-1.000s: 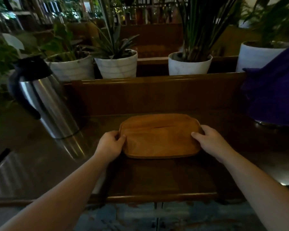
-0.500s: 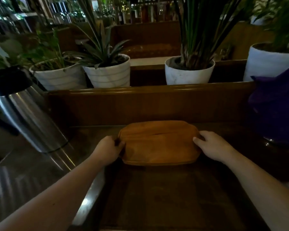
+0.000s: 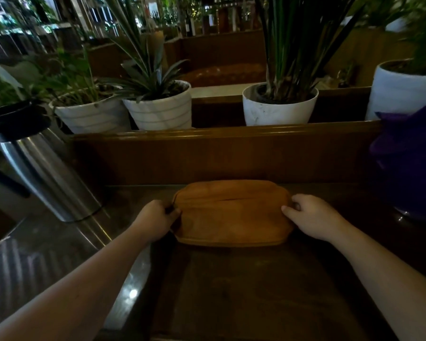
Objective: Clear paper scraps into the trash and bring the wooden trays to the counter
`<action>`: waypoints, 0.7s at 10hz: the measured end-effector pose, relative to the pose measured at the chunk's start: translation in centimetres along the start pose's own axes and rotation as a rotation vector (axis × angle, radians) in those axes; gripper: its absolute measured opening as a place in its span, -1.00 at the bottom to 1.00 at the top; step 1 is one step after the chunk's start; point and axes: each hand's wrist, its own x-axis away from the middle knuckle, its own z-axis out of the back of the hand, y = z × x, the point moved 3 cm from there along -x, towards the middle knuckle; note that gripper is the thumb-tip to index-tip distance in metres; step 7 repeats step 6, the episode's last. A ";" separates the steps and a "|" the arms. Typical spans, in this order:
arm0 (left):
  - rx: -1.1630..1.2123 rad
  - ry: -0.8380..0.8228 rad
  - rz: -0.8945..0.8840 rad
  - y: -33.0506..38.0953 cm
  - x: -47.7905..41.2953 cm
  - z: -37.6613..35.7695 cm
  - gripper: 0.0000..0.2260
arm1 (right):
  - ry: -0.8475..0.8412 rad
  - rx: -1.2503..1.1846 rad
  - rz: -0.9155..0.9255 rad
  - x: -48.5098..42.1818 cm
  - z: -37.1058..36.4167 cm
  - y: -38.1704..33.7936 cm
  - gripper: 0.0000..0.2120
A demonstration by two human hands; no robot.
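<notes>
**Trays at the tabletop, both hands on the short ends**

The left hand (image 3: 155,221) wraps the nine-o'clock end of the wooden trays (image 3: 233,214), fingers curled over the rim and pressed shut on it. The right hand (image 3: 312,219) holds the three-o'clock end the same way, thumb on top and fingers tucked round the edge. Whether the underside is touching the surface or a little above it cannot be told.

The trays lie over the dark tabletop (image 3: 256,286), near its twelve-o'clock edge, just short of the wooden back panel (image 3: 219,156). They look like a single rounded oblong of warm orange-brown wood with a raised rim and a thin dark line across the middle; how many are stacked is not clear. The top face shows no paper scraps, and no trash bin is in view.

Judging from this, the carrying step is at or near its end: the trays have reached the surface, and releasing them is what remains. The scrap-clearing part cannot be checked here.

At nine o'clock stands a steel jug (image 3: 42,168); at twelve, white plant pots (image 3: 158,109); at three, a purple cloth (image 3: 408,163).
</notes>
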 end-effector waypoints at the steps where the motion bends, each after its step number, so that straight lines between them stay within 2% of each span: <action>1: -0.038 -0.006 0.002 0.2 0.1 -0.1 -0.82 | 0.026 0.050 0.020 0.2 0.2 0.1 -0.77; 4: -0.151 0.022 0.044 0.9 0.4 -0.4 -0.82 | -0.025 0.273 0.010 0.3 0.6 0.1 -0.63; 5: -0.321 0.095 -0.014 1.7 1.0 -0.6 -0.73 | 0.010 0.368 0.075 0.4 1.2 0.1 -0.50; 6: -0.511 0.221 -0.242 4.0 2.1 -0.8 -0.56 | 0.092 0.413 0.242 0.7 2.5 -0.7 -0.34; 7: -0.511 0.221 -0.242 4.0 2.1 -0.8 -0.56 | 0.092 0.413 0.242 0.7 2.5 -0.7 -0.34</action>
